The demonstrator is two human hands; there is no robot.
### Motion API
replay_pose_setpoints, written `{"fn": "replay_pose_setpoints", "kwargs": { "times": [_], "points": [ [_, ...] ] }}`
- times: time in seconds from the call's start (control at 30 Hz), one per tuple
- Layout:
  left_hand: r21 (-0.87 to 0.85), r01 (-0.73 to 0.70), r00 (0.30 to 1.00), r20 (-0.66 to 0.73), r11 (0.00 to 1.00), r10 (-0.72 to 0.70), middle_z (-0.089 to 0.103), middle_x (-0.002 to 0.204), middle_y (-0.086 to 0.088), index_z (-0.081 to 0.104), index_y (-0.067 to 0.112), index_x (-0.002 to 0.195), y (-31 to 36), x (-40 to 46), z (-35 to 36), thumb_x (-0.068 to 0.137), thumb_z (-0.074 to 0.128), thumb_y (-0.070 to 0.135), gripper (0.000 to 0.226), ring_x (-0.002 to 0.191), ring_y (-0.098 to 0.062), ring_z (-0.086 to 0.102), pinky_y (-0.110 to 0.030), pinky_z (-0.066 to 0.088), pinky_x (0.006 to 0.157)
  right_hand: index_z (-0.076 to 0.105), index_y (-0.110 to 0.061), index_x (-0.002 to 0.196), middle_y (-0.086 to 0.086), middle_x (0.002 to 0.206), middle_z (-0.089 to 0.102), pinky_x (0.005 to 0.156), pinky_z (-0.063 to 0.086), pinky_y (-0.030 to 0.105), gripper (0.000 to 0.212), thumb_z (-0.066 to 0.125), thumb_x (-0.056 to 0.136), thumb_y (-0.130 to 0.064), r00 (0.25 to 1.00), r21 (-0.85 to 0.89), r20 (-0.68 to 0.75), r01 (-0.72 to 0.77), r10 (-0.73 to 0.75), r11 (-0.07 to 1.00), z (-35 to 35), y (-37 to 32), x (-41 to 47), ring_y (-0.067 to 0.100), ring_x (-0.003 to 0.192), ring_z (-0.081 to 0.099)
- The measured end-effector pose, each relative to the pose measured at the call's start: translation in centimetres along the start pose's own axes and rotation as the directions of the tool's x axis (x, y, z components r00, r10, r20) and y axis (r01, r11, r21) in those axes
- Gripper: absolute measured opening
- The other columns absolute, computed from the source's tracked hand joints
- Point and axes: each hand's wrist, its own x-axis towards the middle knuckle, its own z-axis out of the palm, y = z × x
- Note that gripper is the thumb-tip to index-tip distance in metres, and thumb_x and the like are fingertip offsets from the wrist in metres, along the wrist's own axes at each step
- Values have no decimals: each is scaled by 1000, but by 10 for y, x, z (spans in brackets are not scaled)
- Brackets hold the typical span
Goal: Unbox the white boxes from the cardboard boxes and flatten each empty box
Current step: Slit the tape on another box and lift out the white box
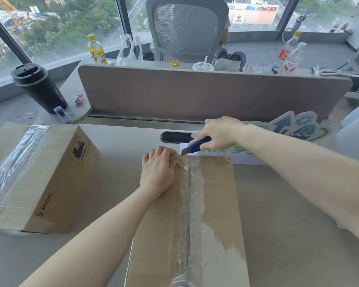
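Note:
A sealed cardboard box [216, 214] lies in front of me, with clear tape running down its middle seam. My left hand [158, 170] rests on the box's far left corner with its fingers curled over the edge. My right hand [220, 133] grips a blue utility knife [197, 145]. The knife's blade touches the far end of the taped seam. A second taped cardboard box [39, 179], printed PICO, sits at the left of the desk. No white boxes are visible.
A grey divider panel [195, 94] runs across the back of the desk. A black tumbler [38, 88] stands at the far left. A white and green sign [288, 129] lies behind the box. Bottles, bags and an office chair [184, 27] are beyond the divider.

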Motion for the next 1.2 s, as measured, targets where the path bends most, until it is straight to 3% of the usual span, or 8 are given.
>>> {"fn": "replay_pose_setpoints", "kwargs": {
  "times": [0.17,0.27,0.4,0.83,0.9,0.97,1.07,1.2],
  "points": [
    [12,-7,1000,8,1000,7,54,121,7,60,27,116,0,0,0,99,45,28,22,115,-19,45,-33,23,103,63,-50,111,-13,95,61,65,49,29,25,50,91,-44,999,-51,32,9,-8,999,-6,0,-3,0,67,50],
    [15,2,1000,8,1000,-2,54,121,7,59,26,116,0,1,0,99,45,27,22,116,-19,44,-33,23,103,61,-55,103,-26,79,48,63,44,28,18,50,95,-43,998,-50,59,24,-21,998,-9,2,-9,-1,68,47],
    [18,9,1000,15,1000,-10,54,123,5,59,26,116,0,2,-1,99,45,26,22,118,-20,44,-33,22,103,63,-45,113,-13,86,63,70,50,32,25,48,94,-48,998,-94,65,21,-15,995,-2,9,-16,15,78,59],
    [9,9,1000,16,1000,-9,54,123,3,58,25,117,-1,2,1,99,43,25,23,119,-21,43,-35,21,106,60,-44,115,-16,93,66,69,49,33,26,44,95,-48,992,-199,86,-70,88,977,2,20,-51,16,85,59],
    [2,13,1000,22,1000,-13,54,124,2,57,24,119,-1,2,1,99,43,25,24,120,-22,42,-34,21,106,60,-32,111,-7,90,65,66,46,33,23,43,99,-41,979,-62,-44,-203,201,977,5,7,-64,20,81,57],
    [-21,24,999,34,999,-24,53,127,1,57,23,121,-2,3,1,99,43,24,26,122,-23,40,-35,23,106,53,-18,103,5,87,65,65,48,35,19,41,100,-32,912,262,-135,-343,386,902,13,-17,-78,26,75,61],
    [-97,47,998,54,994,-42,50,137,-1,55,20,129,0,1,-5,97,46,25,33,130,-24,35,-37,27,108,43,-15,88,9,78,65,58,54,38,14,37,97,-24,874,548,6,-409,485,730,29,-74,-88,27,52,67],
    [-38,-25,991,132,999,30,30,157,-3,41,17,144,-7,-14,-17,95,46,22,50,146,-23,19,-40,21,117,47,-16,81,7,72,62,40,42,22,17,34,90,-9,816,581,75,-503,573,640,42,-129,-72,27,43,63]
  ]
}}
